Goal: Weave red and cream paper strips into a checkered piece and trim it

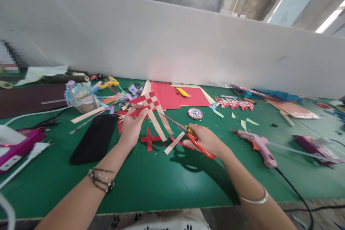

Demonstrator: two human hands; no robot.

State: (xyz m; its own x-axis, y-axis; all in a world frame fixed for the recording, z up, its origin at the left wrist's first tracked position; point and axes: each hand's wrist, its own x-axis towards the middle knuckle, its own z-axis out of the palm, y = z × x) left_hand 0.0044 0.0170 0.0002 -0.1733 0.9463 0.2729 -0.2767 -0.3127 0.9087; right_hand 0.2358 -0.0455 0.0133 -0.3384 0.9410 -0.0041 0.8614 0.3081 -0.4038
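Between the fingers of my left hand [134, 124] is a woven paper piece [150, 100], checked in red and pale pink, with loose strips hanging off it to the right. My right hand [205, 138] grips scissors [192, 137] with orange and yellow handles. Their blades point left and reach the hanging pale strips; whether they touch the paper I cannot tell. On the table below lie a red paper cross [149, 139] and a loose pale strip [174, 143].
Left of my hands are a black phone [94, 139] and a purple power strip [20, 147]. A pink glue gun [258, 147] lies right, its cord running off the table. Behind are red paper sheets [168, 95], a yellow cutter [183, 92] and a round tin [195, 113].
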